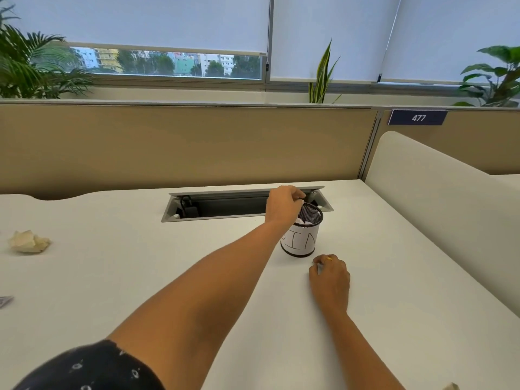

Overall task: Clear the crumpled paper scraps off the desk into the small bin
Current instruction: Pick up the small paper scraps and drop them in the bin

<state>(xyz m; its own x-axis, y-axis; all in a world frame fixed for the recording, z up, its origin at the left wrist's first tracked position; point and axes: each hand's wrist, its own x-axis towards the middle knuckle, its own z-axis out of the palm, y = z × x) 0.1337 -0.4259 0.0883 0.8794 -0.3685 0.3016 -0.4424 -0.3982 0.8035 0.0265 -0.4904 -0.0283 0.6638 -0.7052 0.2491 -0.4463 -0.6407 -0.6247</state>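
1. a small black wire-mesh bin (302, 237), wrapped in a white paper band with hand-drawn letters, was set upright on the white desk (140, 263), just in front of a grey recessed cable tray (225, 205).
2. white paper was seen inside the bin through its open top.
3. the left hand (284, 205) was held at the bin's far-left rim, fingers curled together over the opening; whether anything was pinched in them could not be told.
4. the left forearm was stretched across the desk and partly covered the lettering on the band.
5. the right hand (330, 277), with a gold ring on one finger, was rested on the desk just in front of the bin, fingers curled downward; a small white bit appeared under the fingertips, but a grip could not be confirmed.
6. a crumpled cream-coloured paper ball (28, 242) was left on the desk far to the left, well apart from the bin.
7. a beige partition panel (183, 147) was stood behind the desk, with a dark blue tag (417, 117) reading 477 on the panel to its right.
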